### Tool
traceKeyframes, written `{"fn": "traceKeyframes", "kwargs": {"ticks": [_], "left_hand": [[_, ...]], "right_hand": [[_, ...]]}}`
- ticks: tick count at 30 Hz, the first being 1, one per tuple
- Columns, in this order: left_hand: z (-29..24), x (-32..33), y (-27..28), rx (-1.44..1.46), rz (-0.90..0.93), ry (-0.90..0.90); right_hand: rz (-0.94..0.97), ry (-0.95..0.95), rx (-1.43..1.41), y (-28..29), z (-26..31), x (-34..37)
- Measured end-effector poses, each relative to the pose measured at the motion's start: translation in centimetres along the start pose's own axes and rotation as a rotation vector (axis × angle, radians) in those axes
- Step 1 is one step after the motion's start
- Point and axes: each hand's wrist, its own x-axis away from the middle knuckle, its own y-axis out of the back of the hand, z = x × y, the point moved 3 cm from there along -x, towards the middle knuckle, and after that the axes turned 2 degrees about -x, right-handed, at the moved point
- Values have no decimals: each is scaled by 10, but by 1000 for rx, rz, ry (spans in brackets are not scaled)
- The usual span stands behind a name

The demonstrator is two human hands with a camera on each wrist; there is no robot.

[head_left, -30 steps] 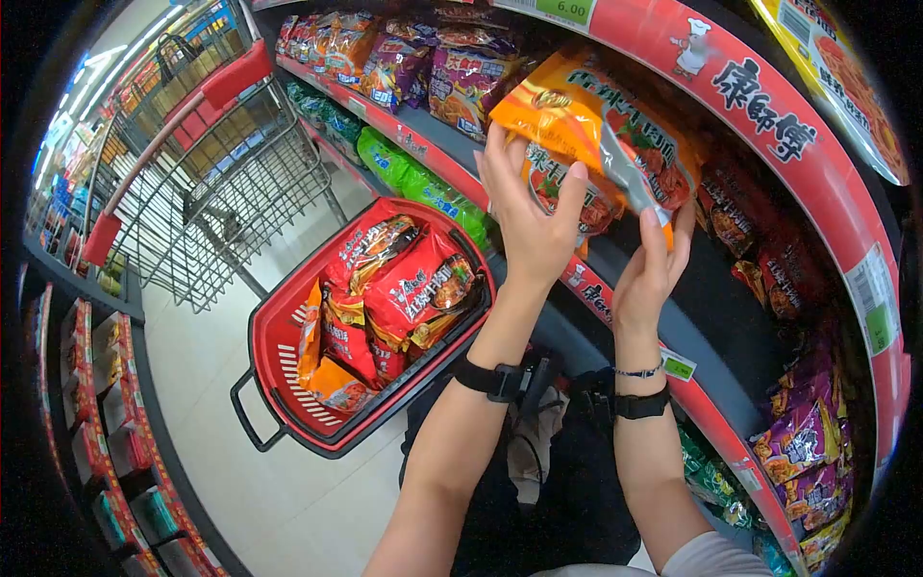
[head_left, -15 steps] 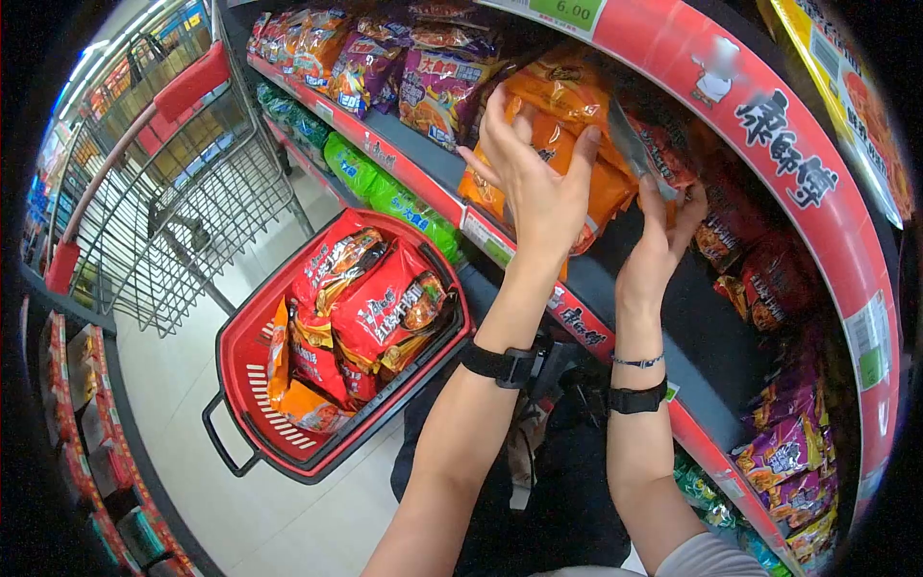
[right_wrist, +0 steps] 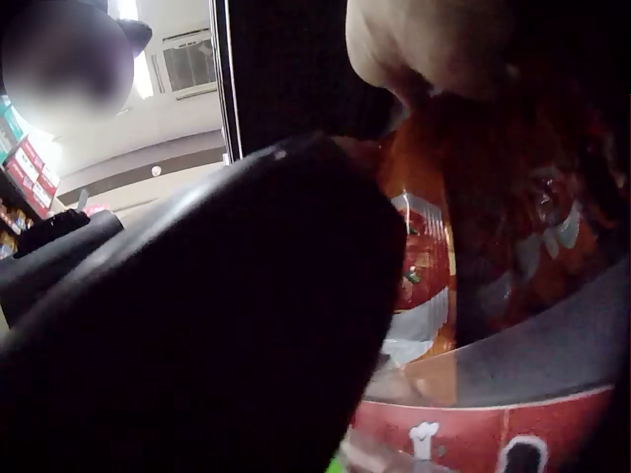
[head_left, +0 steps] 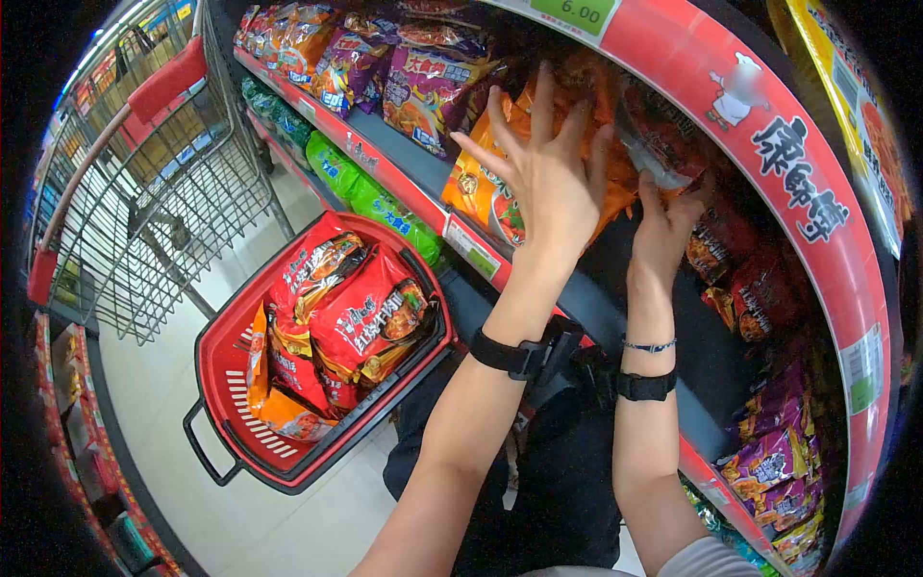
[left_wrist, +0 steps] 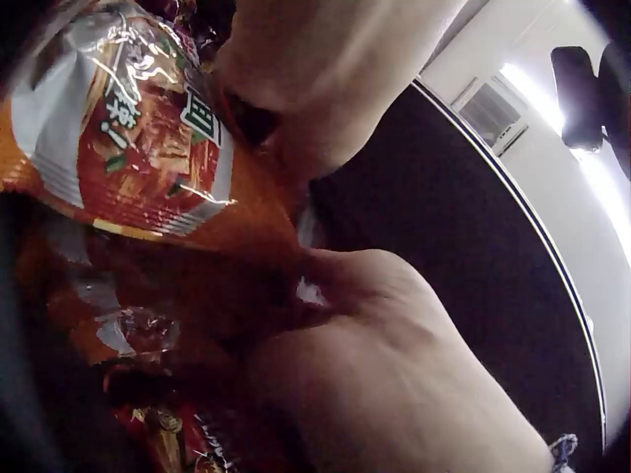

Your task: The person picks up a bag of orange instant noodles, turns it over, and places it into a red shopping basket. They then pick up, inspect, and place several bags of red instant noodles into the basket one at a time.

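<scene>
Pushed farther back on the shelf (head_left: 711, 404) than a second ago, an orange noodle pack (head_left: 639, 149) sits by the left hand (head_left: 558, 192), whose fingers now fan wide against orange wrapping; the right hand (head_left: 663, 236) pinches the pack's silver edge between thumb and fingers (the fingertips partly hidden). Left-wrist footage adds a ceiling grille (left_wrist: 488, 110), outside the head view. Both forearms reach forward, the left slanting inward, its wrist bent back.
</scene>
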Motion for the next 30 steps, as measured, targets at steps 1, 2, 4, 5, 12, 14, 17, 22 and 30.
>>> {"fn": "traceKeyframes", "kwargs": {"ticks": [1,2,4,5,12,14,17,22,30], "left_hand": [[0,0,-3,-15,29,-23],[-1,1,-6,-30,60,-46],[-4,2,-9,-44,49,-56],[-6,2,-10,-61,36,-73],[-11,-6,-13,-96,111,9],[-10,-7,-20,-98,153,-2],[-8,-4,-25,-124,96,3],[-18,-3,-22,-119,115,17],[-18,2,-20,-27,123,36]], "right_hand": [[4,3,4,-1,1,-1],[-7,38,21,-1,3,-2],[-17,72,44,1,8,-6],[5,118,115,1,11,-8],[36,41,248,1,8,-19],[41,13,287,0,6,-27],[51,-58,380,2,-1,-32],[11,60,363,7,-10,-36],[56,-200,72,20,-3,-30]]}}
